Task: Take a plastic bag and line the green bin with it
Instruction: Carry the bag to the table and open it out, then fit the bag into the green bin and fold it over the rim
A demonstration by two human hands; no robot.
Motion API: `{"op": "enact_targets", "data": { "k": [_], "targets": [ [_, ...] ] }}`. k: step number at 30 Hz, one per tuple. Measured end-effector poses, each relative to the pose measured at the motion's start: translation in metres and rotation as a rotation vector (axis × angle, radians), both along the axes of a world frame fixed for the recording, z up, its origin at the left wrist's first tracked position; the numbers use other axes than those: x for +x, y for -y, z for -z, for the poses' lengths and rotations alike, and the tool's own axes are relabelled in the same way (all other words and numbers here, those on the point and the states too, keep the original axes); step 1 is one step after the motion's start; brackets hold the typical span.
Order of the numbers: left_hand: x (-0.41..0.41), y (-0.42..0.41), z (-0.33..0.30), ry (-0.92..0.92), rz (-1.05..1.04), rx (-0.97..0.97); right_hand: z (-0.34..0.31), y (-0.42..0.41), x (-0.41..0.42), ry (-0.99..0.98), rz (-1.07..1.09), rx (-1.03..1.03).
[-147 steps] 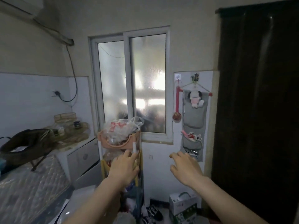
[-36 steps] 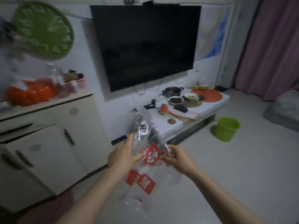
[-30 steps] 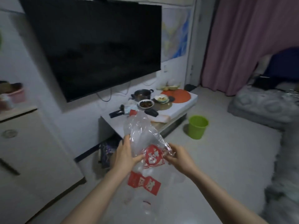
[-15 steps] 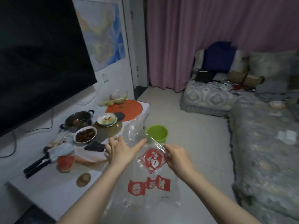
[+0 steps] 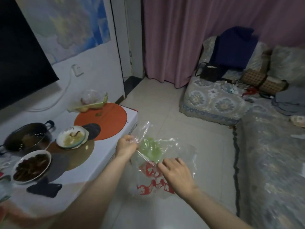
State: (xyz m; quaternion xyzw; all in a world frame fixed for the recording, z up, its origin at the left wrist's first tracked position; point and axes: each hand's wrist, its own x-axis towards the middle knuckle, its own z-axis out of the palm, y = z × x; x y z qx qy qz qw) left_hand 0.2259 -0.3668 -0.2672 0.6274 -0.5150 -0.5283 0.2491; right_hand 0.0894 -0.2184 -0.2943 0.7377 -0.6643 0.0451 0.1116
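A clear plastic bag (image 5: 179, 154) with red print hangs spread between my hands over the tiled floor. My left hand (image 5: 126, 146) pinches its upper left edge in closed fingers. My right hand (image 5: 175, 175) grips the bag's front sheet lower down, over the red print. The green bin (image 5: 151, 149) stands on the floor beside the low table's corner. It shows only as a green blur through the plastic, so its rim is hidden.
A low white table (image 5: 102, 164) at my left carries a dark pot (image 5: 26, 138), two bowls of food (image 5: 31, 167) and an orange mat (image 5: 105, 119). Quilted bedding (image 5: 270, 162) fills the right side. A pink curtain (image 5: 173, 38) hangs behind.
I have walked from the cabinet past the TV toward the bin. The bin went from far right to directly behind the bag. My hands have pulled the bag wider apart.
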Motion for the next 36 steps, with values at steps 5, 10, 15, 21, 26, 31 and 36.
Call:
{"op": "enact_targets", "data": {
  "k": [5, 10, 15, 21, 26, 31, 36],
  "targets": [
    [-0.041, 0.083, 0.024, -0.072, 0.074, 0.030, 0.032, 0.098, -0.075, -0.086, -0.024, 0.213],
    [-0.071, 0.166, 0.065, 0.014, 0.033, 0.030, 0.076, 0.204, -0.130, -0.107, -0.042, 0.374],
    [-0.106, 0.250, 0.134, -0.010, -0.157, 0.028, 0.133, 0.314, -0.165, -0.177, -0.121, 0.489],
    [-0.126, 0.309, 0.202, -0.097, -0.445, 0.203, 0.187, 0.407, -0.184, -0.138, -0.187, 0.559],
    [-0.141, 0.332, 0.250, -0.152, -0.667, 0.226, 0.252, 0.447, -0.208, -0.125, -0.364, 0.614],
    [-0.165, 0.331, 0.314, -0.133, -0.894, 0.185, 0.315, 0.475, -0.224, -0.167, -0.457, 0.559],
    [-0.174, 0.320, 0.373, -0.053, -1.016, 0.210, 0.379, 0.484, -0.231, -0.197, -0.556, 0.715]
  ]
}}
